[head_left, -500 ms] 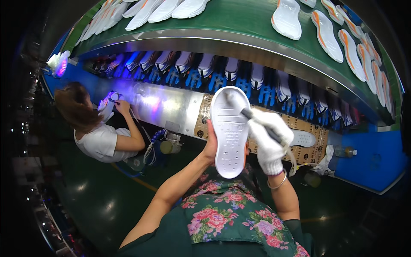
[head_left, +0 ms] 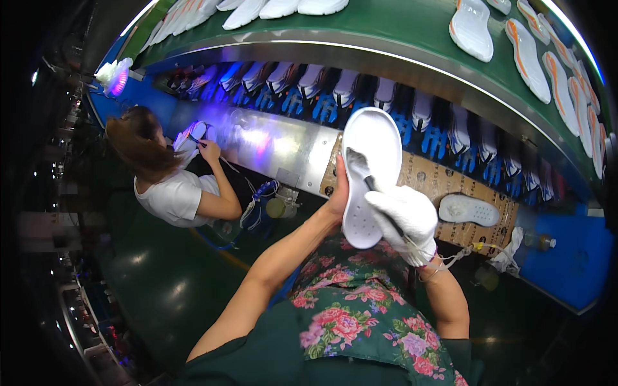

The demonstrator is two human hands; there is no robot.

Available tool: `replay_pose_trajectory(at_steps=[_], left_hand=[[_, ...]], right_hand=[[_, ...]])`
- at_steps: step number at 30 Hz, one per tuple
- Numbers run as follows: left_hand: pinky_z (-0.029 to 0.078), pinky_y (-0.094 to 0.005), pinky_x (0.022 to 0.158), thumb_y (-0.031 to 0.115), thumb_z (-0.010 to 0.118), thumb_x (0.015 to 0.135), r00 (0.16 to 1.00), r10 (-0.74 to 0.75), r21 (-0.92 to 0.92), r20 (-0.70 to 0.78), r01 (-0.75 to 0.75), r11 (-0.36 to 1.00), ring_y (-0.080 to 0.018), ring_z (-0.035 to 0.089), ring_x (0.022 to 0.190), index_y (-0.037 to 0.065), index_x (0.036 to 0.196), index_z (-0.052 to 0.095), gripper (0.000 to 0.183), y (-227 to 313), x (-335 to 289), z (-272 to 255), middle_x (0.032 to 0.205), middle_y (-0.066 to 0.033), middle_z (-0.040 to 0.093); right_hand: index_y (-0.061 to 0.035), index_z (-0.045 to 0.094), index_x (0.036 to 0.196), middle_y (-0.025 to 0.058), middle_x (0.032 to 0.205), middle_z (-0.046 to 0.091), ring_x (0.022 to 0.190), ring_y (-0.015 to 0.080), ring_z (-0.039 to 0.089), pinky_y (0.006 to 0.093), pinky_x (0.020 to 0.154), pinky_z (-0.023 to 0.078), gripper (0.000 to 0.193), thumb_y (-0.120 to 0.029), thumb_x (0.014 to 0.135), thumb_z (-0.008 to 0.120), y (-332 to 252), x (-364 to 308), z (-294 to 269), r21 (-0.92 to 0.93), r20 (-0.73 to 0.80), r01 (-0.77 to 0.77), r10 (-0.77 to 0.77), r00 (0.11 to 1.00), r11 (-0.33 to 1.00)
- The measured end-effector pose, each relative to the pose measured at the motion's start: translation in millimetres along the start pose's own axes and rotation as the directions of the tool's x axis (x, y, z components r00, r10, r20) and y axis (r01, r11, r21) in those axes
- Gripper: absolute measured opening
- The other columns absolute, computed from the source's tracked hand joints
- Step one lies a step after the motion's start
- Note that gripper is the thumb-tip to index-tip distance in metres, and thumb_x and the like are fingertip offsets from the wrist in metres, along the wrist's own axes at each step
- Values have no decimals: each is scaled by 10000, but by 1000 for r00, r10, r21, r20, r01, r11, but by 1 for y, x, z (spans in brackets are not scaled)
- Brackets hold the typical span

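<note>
A white shoe sole (head_left: 380, 138) is tilted upright in front of me, its dotted heel end lowest. My bare left hand (head_left: 339, 190) is closed round its left edge; most of those fingers are hidden behind it. My right hand (head_left: 409, 215), in a white knit glove, is closed on a brush (head_left: 369, 180) with a dark handle. The brush's pale bristles touch the sole near its left edge, at about mid-length. A thin pale tube (head_left: 460, 256) runs from beside the gloved wrist toward the right.
Another sole (head_left: 468, 210) lies on brown cardboard (head_left: 421, 174) over the bench. Behind it, shoes hang in a row on blue holders (head_left: 438, 137). Above is a green conveyor (head_left: 399, 29) bearing several white soles. A co-worker (head_left: 174, 193) brushes a shoe at the left; a bottle (head_left: 539, 241) lies at the right.
The brush has moved from the sole's upper end down to its left edge. The held sole is tilted differently, and its grooves no longer show clearly. My view has shifted left.
</note>
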State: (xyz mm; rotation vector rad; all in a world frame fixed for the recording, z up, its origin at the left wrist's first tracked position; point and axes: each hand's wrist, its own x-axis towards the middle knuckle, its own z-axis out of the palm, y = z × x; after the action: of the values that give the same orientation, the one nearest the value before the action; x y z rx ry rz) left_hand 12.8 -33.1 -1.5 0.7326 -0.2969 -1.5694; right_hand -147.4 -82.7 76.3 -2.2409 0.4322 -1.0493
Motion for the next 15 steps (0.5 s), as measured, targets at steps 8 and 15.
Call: replay_pose_trajectory(at_steps=[8, 15], left_hand=[[579, -434, 875, 932, 180, 778, 973, 38, -146, 230, -5, 989, -312, 671, 1002, 29, 1415, 402, 1126, 15, 16, -22, 1192, -205, 606], [592, -471, 706, 1047, 221, 587, 963, -43, -234, 265, 108, 966, -344, 674, 826, -73, 1261, 466, 1329, 29, 16, -24, 975, -244, 623]], right_hand=[[-90, 718, 1092, 114, 938, 721, 796, 265, 701, 354, 709, 556, 329, -50, 768, 755, 2, 1, 5, -38, -94, 27, -31, 995, 999], [-98, 745, 1033, 134, 986, 731, 849, 291, 720, 360, 760, 574, 301, -12, 744, 745, -2, -2, 8, 295, -23, -12, 19, 1000, 955]])
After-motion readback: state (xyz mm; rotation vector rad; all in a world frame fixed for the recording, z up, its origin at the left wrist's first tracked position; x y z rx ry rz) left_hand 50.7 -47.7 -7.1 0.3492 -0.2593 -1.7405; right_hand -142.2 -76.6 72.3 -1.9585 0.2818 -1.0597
